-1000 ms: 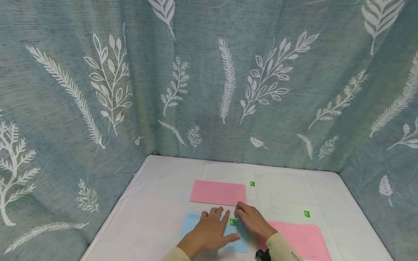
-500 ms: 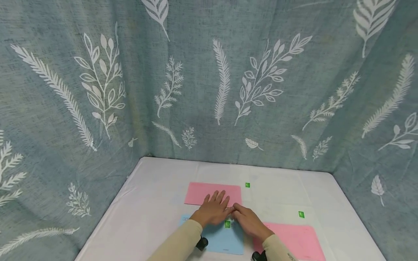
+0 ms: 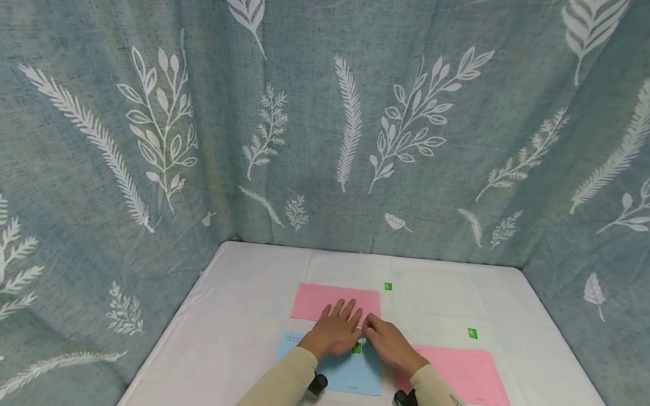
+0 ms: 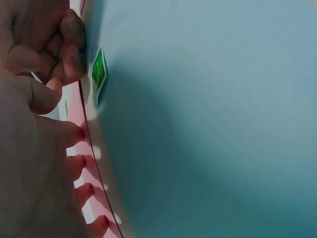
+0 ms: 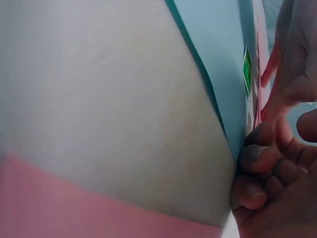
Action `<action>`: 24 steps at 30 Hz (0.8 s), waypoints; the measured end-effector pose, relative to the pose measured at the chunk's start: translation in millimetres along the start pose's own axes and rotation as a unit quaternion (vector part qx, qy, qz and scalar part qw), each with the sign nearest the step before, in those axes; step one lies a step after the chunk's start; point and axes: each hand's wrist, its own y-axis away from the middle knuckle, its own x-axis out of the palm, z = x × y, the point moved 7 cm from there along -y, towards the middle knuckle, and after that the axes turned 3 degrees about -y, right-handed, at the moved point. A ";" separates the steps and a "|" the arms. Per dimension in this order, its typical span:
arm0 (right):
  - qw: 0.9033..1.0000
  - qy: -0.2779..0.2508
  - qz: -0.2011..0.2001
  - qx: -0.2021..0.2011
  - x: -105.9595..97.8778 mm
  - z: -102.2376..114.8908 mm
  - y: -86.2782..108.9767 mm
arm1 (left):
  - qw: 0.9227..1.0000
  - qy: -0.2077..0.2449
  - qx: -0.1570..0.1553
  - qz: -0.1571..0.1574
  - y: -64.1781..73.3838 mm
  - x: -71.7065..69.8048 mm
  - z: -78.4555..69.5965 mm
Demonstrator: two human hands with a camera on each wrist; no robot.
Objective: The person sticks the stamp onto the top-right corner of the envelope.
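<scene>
A blue envelope (image 3: 350,375) lies in front of me with a green stamp (image 3: 357,348) at its top right corner. Behind it is a pink envelope (image 3: 310,301). My left hand (image 3: 335,332) lies across the gap, its spread fingers resting on the pink envelope's near part. My right hand (image 3: 388,341) has curled fingers beside the blue envelope's top right corner, close to my left thumb. In the right wrist view its curled fingers (image 5: 257,156) sit right at the blue envelope's edge, and nothing shows in their grip.
A second pink envelope (image 3: 464,372) lies at the right, partly under my right forearm. One loose green stamp (image 3: 388,286) lies beyond the far envelope's right end, another green stamp (image 3: 473,333) behind the right-hand one. A patterned curtain (image 3: 315,141) surrounds the white table (image 3: 244,293).
My left hand has moved forward from the blue envelope onto the far pink one, beside my right hand. My right hand has stayed nearly in place.
</scene>
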 end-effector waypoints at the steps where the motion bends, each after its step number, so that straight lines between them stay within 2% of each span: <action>1: 1.000 -0.001 0.001 -0.001 0.1 1.7 -1.4 | 1.000 -0.002 -0.003 0.001 0.4 -0.6 0.9; 4: 1.000 -0.002 0.004 -0.002 -0.8 6.2 -6.3 | 1.000 -0.010 -0.009 0.002 2.6 -3.8 3.5; 6: 1.000 0.001 -0.009 -0.002 -5.9 7.1 -10.8 | 1.000 -0.017 -0.012 0.004 4.9 -8.1 4.1; 9: 0.999 0.003 -0.052 0.009 -24.7 4.6 -20.3 | 1.000 -0.021 -0.011 -0.003 6.8 -14.6 4.2; 12: 0.996 0.006 -0.091 0.023 -52.3 -1.1 -32.3 | 1.000 -0.028 -0.007 -0.010 6.4 -17.1 3.8; 18: 0.991 0.031 -0.116 0.055 -99.3 -21.8 -56.6 | 0.999 -0.035 0.002 -0.013 4.7 -11.7 2.6; 24: 0.988 0.058 -0.118 0.084 -117.0 -44.3 -75.5 | 1.000 -0.008 0.002 -0.007 3.4 -3.9 3.2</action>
